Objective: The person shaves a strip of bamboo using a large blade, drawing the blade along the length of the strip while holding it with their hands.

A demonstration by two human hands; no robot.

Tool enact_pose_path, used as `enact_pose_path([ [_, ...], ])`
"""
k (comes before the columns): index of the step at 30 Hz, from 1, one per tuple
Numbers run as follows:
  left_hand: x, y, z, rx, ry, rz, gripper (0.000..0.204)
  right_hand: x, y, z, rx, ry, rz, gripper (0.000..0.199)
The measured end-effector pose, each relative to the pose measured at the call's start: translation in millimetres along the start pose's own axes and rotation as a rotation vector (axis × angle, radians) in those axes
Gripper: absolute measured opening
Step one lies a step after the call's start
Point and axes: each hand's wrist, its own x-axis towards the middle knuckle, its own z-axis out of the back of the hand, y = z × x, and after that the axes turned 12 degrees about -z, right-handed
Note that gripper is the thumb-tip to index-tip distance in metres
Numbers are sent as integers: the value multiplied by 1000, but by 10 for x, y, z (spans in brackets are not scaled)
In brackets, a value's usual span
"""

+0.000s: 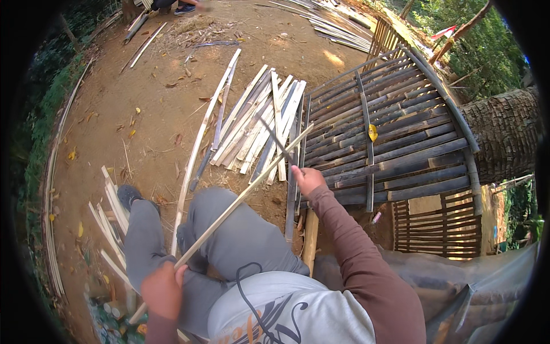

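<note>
A long, pale bamboo strip [240, 198] slants across my lap, its lower end held in my closed left hand [162, 290]. Its far end rises to the right, past my right hand [310, 180]. That hand is closed round the handle of a knife [279, 143], whose dark blade points up and left and crosses the strip near its far end. Whether the edge touches the strip, I cannot tell. Just beyond the knife, a loose pile of split bamboo strips [252, 123] lies on the dirt.
On my right stands a bamboo-slat bench [395, 123] beside a thick tree trunk [504, 135]. More strips [106, 223] lie by my left foot. One long strip [200, 135] stretches ahead of my knees. Far off at the top left, part of another person [172, 6] shows.
</note>
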Motion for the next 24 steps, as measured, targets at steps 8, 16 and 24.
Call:
enact_pose_path([
  [8,-149,121,153,96,47,46,43,937,-725,171,-66,-71,-297,85],
  [16,-267,246,28,78,32,40,45,1244,-929,427,257,-174,-403,83],
  [24,-349,239,37,77,32,93,44,-1053,477,452,-272,82,305,66],
])
